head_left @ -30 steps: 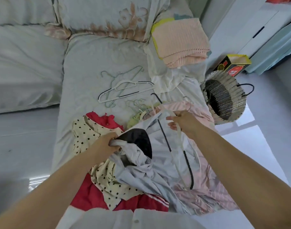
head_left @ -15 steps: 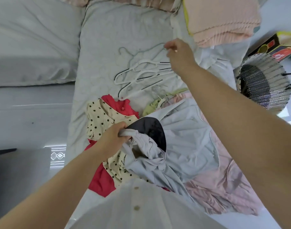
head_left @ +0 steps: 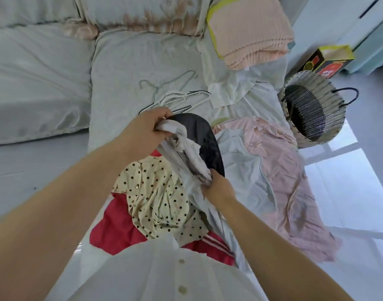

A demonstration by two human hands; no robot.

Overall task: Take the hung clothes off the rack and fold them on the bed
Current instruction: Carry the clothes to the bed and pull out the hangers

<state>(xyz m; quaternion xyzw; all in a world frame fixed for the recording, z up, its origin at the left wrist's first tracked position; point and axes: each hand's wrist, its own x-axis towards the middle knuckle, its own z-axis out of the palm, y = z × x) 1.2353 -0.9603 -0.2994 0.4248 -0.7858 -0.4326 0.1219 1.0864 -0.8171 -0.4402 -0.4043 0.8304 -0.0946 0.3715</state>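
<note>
A pale grey-blue jacket [head_left: 240, 170] with a dark lining lies bunched at the middle of the bed [head_left: 142, 61]. My left hand [head_left: 142, 129] grips its upper bunched edge and lifts it. My right hand [head_left: 218, 187] pinches the same jacket lower down, near the dark lining. Under the jacket lie a cream polka-dot top [head_left: 155, 196], a red garment [head_left: 116, 229] and a pink garment [head_left: 284, 166]. Several loose hangers [head_left: 175, 96] lie farther up the bed.
A folded peach blanket [head_left: 249, 33] rests at the head of the bed beside a flowered pillow [head_left: 142, 14]. A woven basket [head_left: 312, 109] and a yellow-black box [head_left: 327, 61] stand on the floor to the right. A grey mattress [head_left: 34, 83] lies at left.
My right hand has come back from the hangers up the bed and now pinches the jacket. My left hand has raised its bunched part of the jacket higher.
</note>
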